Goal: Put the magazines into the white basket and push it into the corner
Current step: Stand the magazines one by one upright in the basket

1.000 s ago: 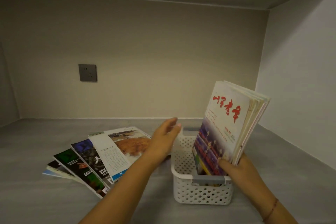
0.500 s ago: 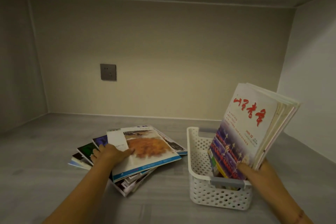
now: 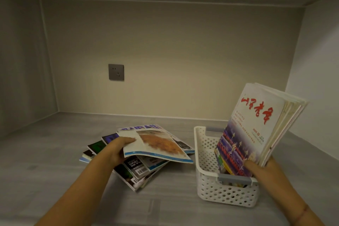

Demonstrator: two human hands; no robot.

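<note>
I see the left hand (image 3: 117,149) gripping the top magazine (image 3: 156,146) of the pile; right hand (image 3: 264,170) clamps upright magazines (image 3: 256,130) in the white basket (image 3: 207,180), their lower edges apparently hidden inside.

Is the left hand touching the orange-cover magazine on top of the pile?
Touching. The head view shows the left hand gripping the left edge of the orange-cover magazine, thumb on top, lifting that edge off the pile.

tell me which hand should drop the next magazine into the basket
Left. The left hand already grips the top magazine of the loose pile, while the right hand steadies the upright magazines in the white basket.
</note>
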